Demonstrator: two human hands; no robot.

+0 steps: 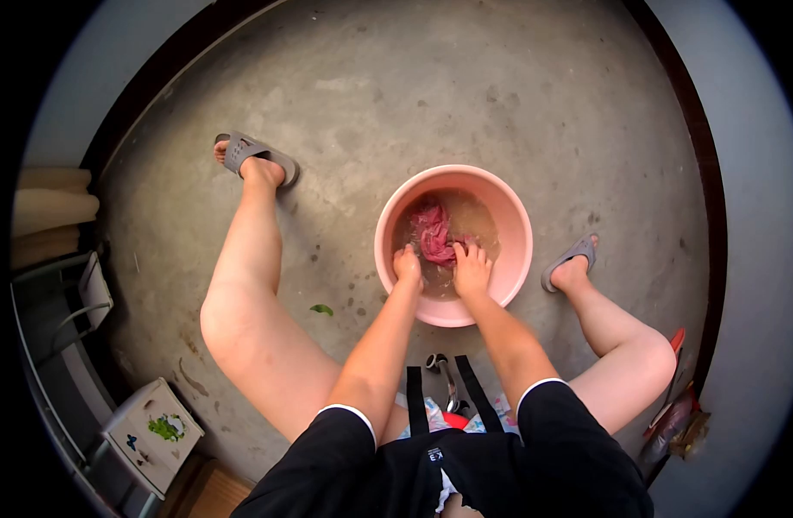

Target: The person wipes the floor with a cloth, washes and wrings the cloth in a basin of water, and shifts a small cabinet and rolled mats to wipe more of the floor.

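A pink plastic basin (519, 216) stands on the floor between my feet, part filled with murky brownish water (474, 211). Bunched in the water lies a wet red cloth (433, 231); what kind of garment it is, I cannot make out. My left hand (408, 264) is closed at the cloth's left lower edge, its fingers partly hidden. My right hand (472, 268) has its fingers curled over the cloth's right end, close to the basin's near wall. Both hands are low inside the basin.
Grey slippers (267, 160) are on my feet, planted either side. A small green leaf (321, 309) lies on the concrete floor. At the lower left stands a white panel with a plant picture (155, 432) by a metal rack. Bags (668, 432) sit near the right wall.
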